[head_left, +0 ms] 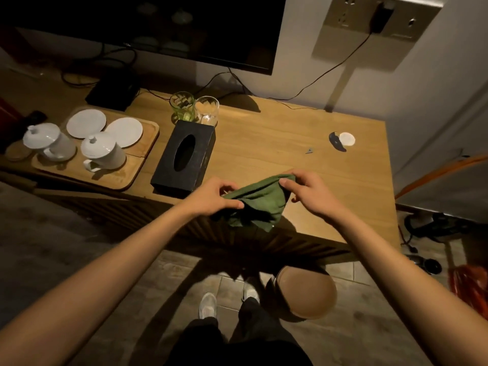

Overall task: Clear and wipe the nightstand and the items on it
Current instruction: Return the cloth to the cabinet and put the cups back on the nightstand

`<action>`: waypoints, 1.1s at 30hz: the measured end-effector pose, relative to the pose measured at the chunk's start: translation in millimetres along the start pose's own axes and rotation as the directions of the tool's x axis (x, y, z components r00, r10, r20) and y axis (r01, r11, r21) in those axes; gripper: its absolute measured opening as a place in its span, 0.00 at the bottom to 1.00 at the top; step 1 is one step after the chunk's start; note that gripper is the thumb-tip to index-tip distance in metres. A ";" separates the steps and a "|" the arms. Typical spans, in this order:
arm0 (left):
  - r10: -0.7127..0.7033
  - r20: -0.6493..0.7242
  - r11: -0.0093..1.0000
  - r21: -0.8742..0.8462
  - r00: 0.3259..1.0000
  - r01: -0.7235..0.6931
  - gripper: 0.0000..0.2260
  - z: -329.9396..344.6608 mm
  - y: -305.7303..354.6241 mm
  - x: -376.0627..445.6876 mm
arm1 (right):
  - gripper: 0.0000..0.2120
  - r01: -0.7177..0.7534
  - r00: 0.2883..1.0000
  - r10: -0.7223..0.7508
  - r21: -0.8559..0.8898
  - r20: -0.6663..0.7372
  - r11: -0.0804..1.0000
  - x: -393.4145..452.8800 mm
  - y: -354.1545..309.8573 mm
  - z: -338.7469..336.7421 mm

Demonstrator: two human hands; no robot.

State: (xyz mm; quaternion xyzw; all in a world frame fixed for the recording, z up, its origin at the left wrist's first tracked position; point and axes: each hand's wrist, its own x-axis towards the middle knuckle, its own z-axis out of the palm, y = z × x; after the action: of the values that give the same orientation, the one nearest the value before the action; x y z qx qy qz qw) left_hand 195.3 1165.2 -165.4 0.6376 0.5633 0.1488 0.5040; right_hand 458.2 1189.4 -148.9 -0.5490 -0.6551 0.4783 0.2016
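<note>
Over the front edge of the wooden nightstand (pixel 290 133), both hands pinch a green cloth (pixel 257 200): the left hand (pixel 215 195) its left side, the right hand (pixel 307 190) its upper right corner. A black tissue box (pixel 184 157) lies near the front edge, two glasses (pixel 195 108) behind it.

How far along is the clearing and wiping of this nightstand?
Hardly begun. Both hands, left hand and right hand, hold the green cloth above the front edge. Still standing on the nightstand: tissue box, two glasses, tray of cups and saucers.
</note>
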 end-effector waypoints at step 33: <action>0.158 -0.033 0.641 0.763 0.987 -0.077 0.15 77.3 -85.3 72.0 | 0.13 0.036 0.999 -0.040 -0.577 0.005 0.816 24.1 170.8 6.3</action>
State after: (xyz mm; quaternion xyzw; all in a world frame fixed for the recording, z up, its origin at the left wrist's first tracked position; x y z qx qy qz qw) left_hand 228.5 1178.8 -296.3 0.8171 0.5548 -0.0373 0.1521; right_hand 535.5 1198.5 -303.0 -0.5729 -0.7791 0.2517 0.0377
